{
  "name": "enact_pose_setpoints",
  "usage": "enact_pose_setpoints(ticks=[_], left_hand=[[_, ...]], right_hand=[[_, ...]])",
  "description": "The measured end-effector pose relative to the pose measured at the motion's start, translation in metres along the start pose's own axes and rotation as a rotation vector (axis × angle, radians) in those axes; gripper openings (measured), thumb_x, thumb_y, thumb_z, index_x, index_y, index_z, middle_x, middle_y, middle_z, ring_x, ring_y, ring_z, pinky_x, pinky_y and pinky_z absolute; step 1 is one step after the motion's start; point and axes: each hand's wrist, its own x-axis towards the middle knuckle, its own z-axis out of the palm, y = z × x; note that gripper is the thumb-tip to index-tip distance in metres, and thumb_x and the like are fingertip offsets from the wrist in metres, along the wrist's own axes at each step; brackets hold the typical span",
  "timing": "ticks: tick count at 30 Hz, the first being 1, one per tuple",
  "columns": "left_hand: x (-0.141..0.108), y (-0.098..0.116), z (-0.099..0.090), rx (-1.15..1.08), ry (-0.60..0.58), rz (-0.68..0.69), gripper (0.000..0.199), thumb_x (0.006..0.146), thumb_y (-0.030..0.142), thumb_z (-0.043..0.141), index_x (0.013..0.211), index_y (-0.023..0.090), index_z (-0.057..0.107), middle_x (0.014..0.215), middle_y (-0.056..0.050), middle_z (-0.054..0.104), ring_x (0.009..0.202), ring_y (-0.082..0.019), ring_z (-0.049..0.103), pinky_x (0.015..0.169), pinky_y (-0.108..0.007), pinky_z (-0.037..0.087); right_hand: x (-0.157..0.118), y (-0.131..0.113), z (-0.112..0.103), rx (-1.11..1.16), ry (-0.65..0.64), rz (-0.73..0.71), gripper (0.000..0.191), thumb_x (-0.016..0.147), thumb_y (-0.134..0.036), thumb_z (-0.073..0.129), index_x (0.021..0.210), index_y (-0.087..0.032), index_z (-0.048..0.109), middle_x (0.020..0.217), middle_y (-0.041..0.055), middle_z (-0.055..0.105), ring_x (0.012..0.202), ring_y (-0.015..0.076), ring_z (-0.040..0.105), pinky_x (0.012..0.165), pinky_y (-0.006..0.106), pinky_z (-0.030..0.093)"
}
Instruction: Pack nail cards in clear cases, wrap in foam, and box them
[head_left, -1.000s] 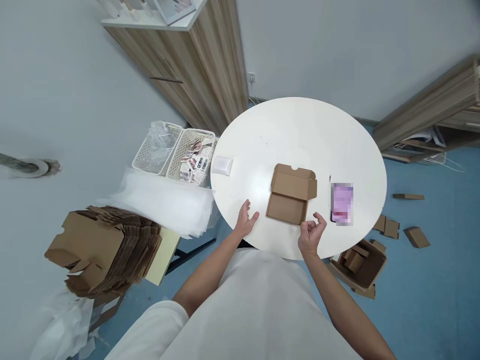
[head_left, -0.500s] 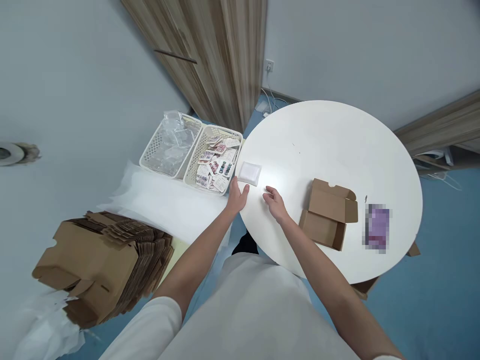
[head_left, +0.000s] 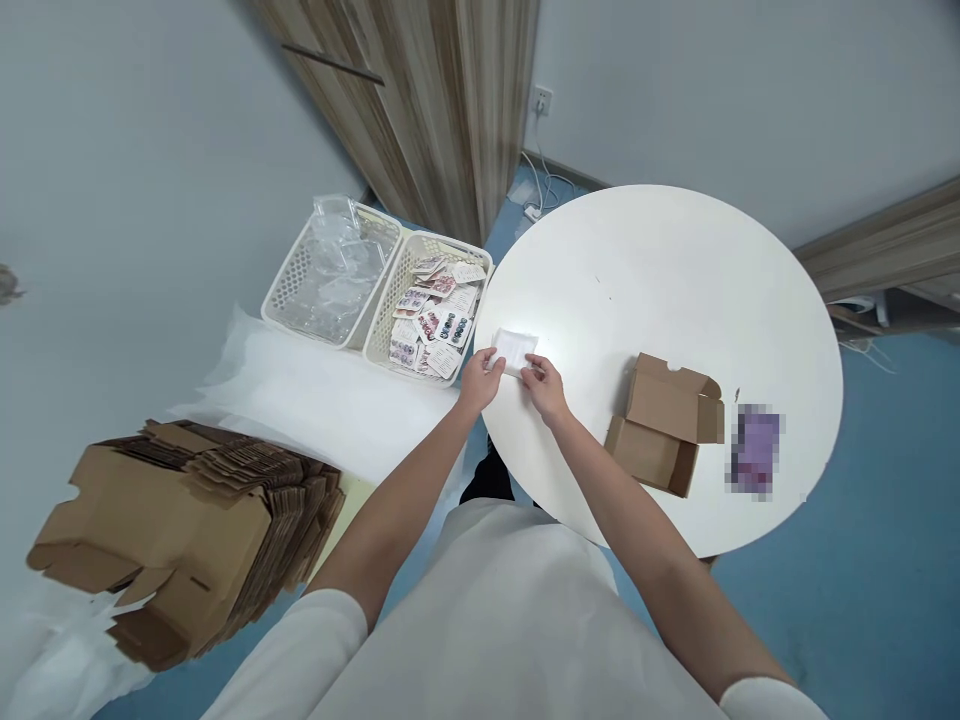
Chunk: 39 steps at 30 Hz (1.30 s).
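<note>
1. Both hands pinch a small white packet at the round white table's nine-o'clock edge — its contents are unreadable.
2. Left hand and right hand have fingers clamped on the packet's near corners; an open brown cardboard box sits at three o'clock of them.

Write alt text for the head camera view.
Both hands, left hand and right hand, pinch a small white packet at the round white table's near edge. An open cardboard box sits to their right.

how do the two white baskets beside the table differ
The left basket holds crumpled clear plastic; the right basket holds small printed cards. The right basket sits against the table, nearer the hands; the left basket is farther out. Both are white, perforated, and side by side.
</note>
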Motion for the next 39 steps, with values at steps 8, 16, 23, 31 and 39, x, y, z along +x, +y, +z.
enact_pose_setpoints(ticks=[8, 16, 23, 31, 39], left_hand=[[-0.052, -0.008, 0.017, -0.052, 0.013, 0.001, 0.013, 0.071, 0.023, 0.057, 0.082, 0.017, 0.057, 0.083, -0.004, 0.061, 0.068, -0.012, 0.057, 0.066, -0.027, 0.046], [-0.136, 0.031, 0.076, -0.063, -0.088, 0.104, 0.018, 0.073, 0.027, 0.056, 0.089, 0.019, 0.053, 0.092, -0.005, 0.059, 0.073, -0.012, 0.057, 0.065, -0.027, 0.049], [-0.171, 0.07, 0.148, -0.058, -0.189, 0.276, 0.021, 0.076, 0.028, 0.053, 0.094, 0.019, 0.053, 0.097, -0.005, 0.057, 0.082, -0.014, 0.056, 0.068, -0.027, 0.05], [-0.169, 0.061, 0.179, 0.316, -0.265, 0.29, 0.013, 0.075, 0.021, 0.051, 0.087, 0.019, 0.054, 0.079, -0.002, 0.061, 0.07, -0.015, 0.057, 0.07, -0.03, 0.046], [-0.175, 0.058, 0.18, 0.68, -0.398, 0.406, 0.015, 0.072, 0.011, 0.047, 0.079, 0.017, 0.059, 0.091, -0.009, 0.058, 0.089, -0.022, 0.056, 0.079, -0.033, 0.043]], right_hand=[[-0.054, 0.02, -0.036, -0.14, 0.06, -0.081, 0.026, 0.07, -0.033, 0.051, 0.093, -0.021, 0.053, 0.1, 0.0053, 0.053, 0.072, 0.0136, 0.052, 0.069, 0.032, 0.047], [-0.129, 0.04, -0.124, -0.158, 0.146, -0.267, 0.022, 0.075, -0.035, 0.047, 0.092, -0.021, 0.052, 0.097, 0.0077, 0.047, 0.078, 0.0162, 0.049, 0.065, 0.032, 0.048], [-0.158, 0.051, -0.206, -0.2, 0.311, -0.354, 0.025, 0.077, -0.032, 0.043, 0.099, -0.021, 0.05, 0.105, 0.0094, 0.046, 0.082, 0.0185, 0.05, 0.072, 0.036, 0.046], [-0.147, 0.075, -0.235, -0.526, 0.143, -0.197, 0.028, 0.072, -0.017, 0.043, 0.1, -0.02, 0.048, 0.1, 0.0077, 0.049, 0.083, 0.0189, 0.052, 0.075, 0.034, 0.043], [-0.143, 0.082, -0.227, -0.688, 0.01, -0.238, 0.033, 0.07, -0.008, 0.047, 0.101, -0.017, 0.054, 0.116, 0.0141, 0.047, 0.103, 0.0242, 0.049, 0.082, 0.035, 0.039]])
